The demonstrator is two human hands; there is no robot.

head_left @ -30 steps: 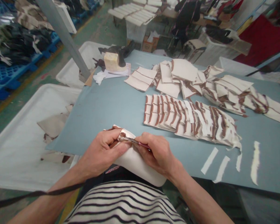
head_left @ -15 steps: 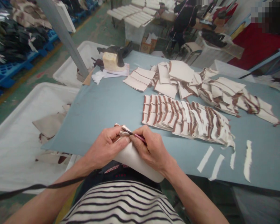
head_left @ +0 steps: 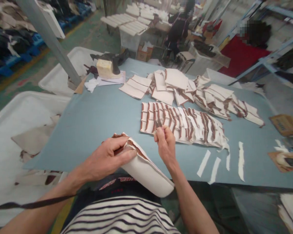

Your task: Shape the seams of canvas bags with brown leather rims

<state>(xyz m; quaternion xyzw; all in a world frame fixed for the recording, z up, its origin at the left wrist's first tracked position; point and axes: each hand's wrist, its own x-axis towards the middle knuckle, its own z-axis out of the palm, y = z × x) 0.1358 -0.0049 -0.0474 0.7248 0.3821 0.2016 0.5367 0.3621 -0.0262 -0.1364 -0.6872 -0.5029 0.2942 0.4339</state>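
Note:
My left hand (head_left: pixel 112 154) is closed on one end of a folded cream fabric piece (head_left: pixel 146 172), thumb on top and fingers behind. A brown lining or edge shows along the piece's open side, and its far end slants down to the right, just above my lap. My right hand (head_left: pixel 165 143) is a fist, apart from the piece, over the table's front part. From its top sticks the dark metal tip of small scissors (head_left: pixel 159 124); most of them is hidden in my fingers. Just behind that hand lies a row of overlapping cream pieces with brown edges (head_left: pixel 171 120).
A loose heap of cream pieces (head_left: pixel 175 79) lies farther back on the blue-grey table (head_left: pixel 95 120). White strips (head_left: pixel 215 170) lie front right. At the back left stands a yellowish block (head_left: pixel 104 69). White bins (head_left: pixel 5 130) flank the left edge near a grey post (head_left: pixel 51 39). A person (head_left: pixel 178 29) is beyond.
My right hand has left the fabric piece and moved right and up with the scissors. The left hand keeps its hold, and the piece's edge now shows more openly. The camera view has shifted right.

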